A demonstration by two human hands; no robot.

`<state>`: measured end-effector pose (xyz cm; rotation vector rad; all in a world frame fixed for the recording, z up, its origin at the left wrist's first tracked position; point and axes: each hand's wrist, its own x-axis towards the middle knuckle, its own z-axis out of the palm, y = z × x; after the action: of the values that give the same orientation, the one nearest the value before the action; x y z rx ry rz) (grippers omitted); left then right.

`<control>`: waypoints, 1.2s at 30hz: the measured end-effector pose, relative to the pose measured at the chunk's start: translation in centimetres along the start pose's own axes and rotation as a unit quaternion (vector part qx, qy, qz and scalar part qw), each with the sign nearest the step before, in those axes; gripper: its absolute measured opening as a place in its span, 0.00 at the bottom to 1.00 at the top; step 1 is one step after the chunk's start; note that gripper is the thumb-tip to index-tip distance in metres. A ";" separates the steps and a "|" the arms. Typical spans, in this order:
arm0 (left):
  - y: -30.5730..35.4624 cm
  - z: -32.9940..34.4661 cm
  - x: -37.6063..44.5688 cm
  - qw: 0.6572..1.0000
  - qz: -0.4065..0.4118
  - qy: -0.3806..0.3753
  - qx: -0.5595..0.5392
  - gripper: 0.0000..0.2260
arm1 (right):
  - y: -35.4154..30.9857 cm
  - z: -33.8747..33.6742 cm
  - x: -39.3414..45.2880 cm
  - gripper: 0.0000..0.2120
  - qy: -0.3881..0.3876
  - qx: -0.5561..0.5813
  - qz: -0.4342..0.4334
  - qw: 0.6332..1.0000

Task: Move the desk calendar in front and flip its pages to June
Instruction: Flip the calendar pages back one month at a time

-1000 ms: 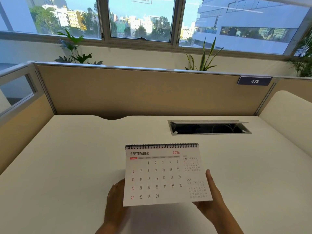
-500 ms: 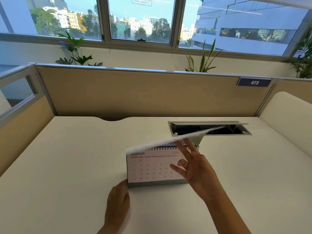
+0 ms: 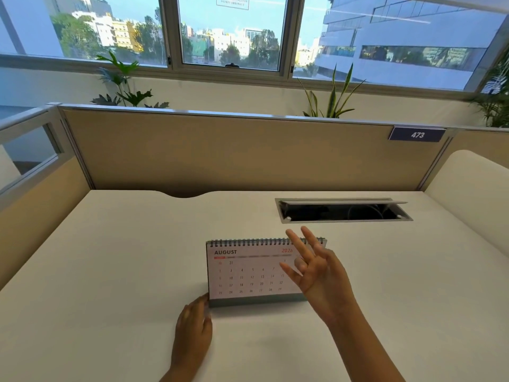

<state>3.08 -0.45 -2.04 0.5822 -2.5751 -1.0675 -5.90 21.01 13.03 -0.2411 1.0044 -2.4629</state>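
Two pages left: desk calendar point(image 3: 256, 271) shows August, standing on counter point(image 3: 110, 257) at 12. Left hand point(image 3: 194, 330) flat against its 7 o'clock base corner, bracing. Right hand point(image 3: 316, 274) splayed, empty. Next: pinch August sheet, flip.

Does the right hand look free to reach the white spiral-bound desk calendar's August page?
Probably yes: the right hand hovers open before the desk calendar, nothing between them.

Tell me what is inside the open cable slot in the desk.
The cable slot is dark inside; a thin pale cable loop shows faintly toward its right end. Anything deeper is hidden in shadow.
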 end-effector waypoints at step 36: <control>-0.1 0.2 0.0 1.000 0.002 -0.003 -0.016 0.21 | 7.6 -11.8 -4.1 0.02 0.275 -0.471 -0.043 0.837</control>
<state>3.00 -0.35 -2.25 0.5673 -2.5587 -1.1076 -3.53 25.48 -0.71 0.1485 2.4552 -1.9070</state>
